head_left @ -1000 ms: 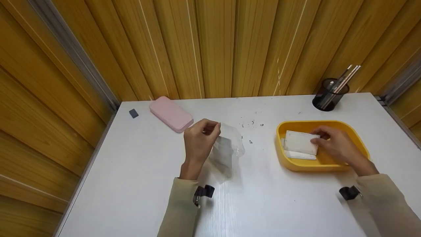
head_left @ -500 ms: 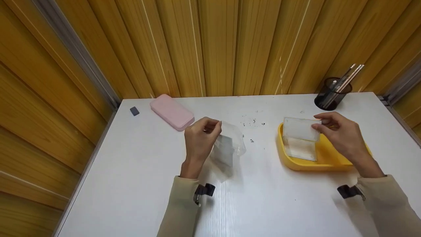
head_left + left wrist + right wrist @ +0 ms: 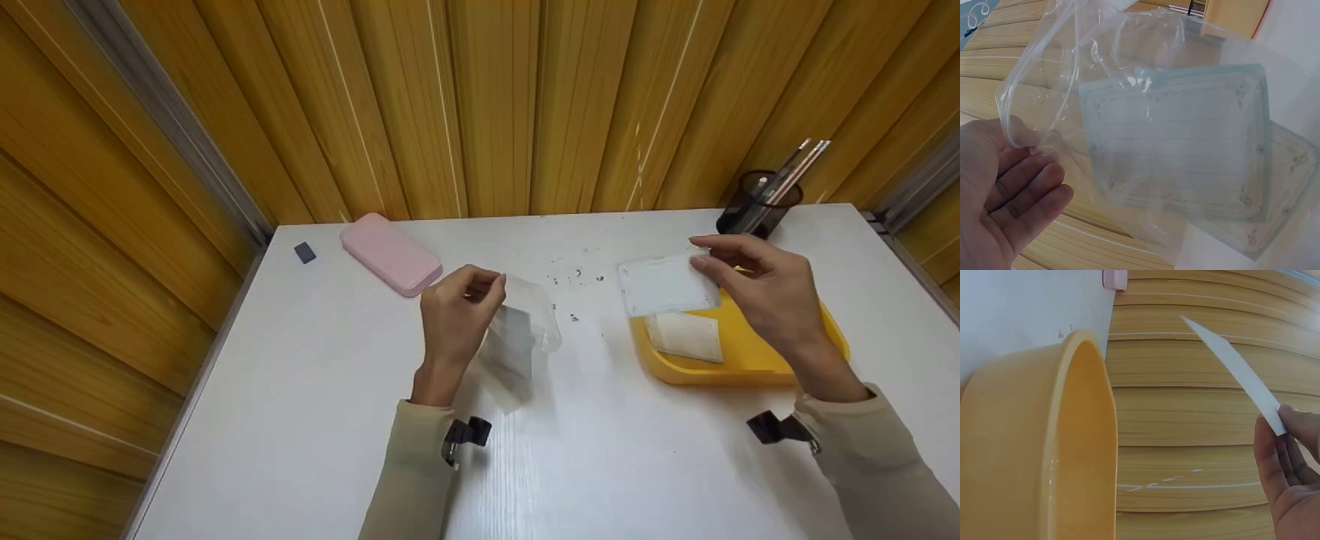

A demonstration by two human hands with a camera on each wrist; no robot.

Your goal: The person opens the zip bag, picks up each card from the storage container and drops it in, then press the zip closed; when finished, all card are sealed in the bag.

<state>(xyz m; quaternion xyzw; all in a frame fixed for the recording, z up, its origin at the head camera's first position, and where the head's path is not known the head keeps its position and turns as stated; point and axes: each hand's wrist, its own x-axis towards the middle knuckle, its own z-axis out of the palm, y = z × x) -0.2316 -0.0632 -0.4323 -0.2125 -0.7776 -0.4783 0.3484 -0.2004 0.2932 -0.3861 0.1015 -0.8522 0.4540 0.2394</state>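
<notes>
My left hand (image 3: 459, 319) pinches the top edge of a clear plastic zip bag (image 3: 541, 311). Inside the bag are lined note cards with a decorated border; one card (image 3: 1179, 146) faces the left wrist view and another (image 3: 1283, 191) sits askew behind it. With thumb and fingertips, my right hand (image 3: 769, 296) pinches a pale card (image 3: 664, 286) by its right edge, raised over the left rim of a yellow basin (image 3: 705, 379). Another card (image 3: 686, 337) lies in the basin below. In the right wrist view the held card (image 3: 1235, 368) appears nearly edge-on.
A black mesh pen cup (image 3: 761, 202) with pens stands at the back right. A pink case (image 3: 391, 255) and a small dark block (image 3: 304, 252) lie at the back left. Small dark crumbs (image 3: 577, 274) dot the white table (image 3: 300, 420) behind the bag.
My right hand has lifted the card up out of the yellow basin and moved it a little left, past the rim. My left hand and the bag have stayed nearly still.
</notes>
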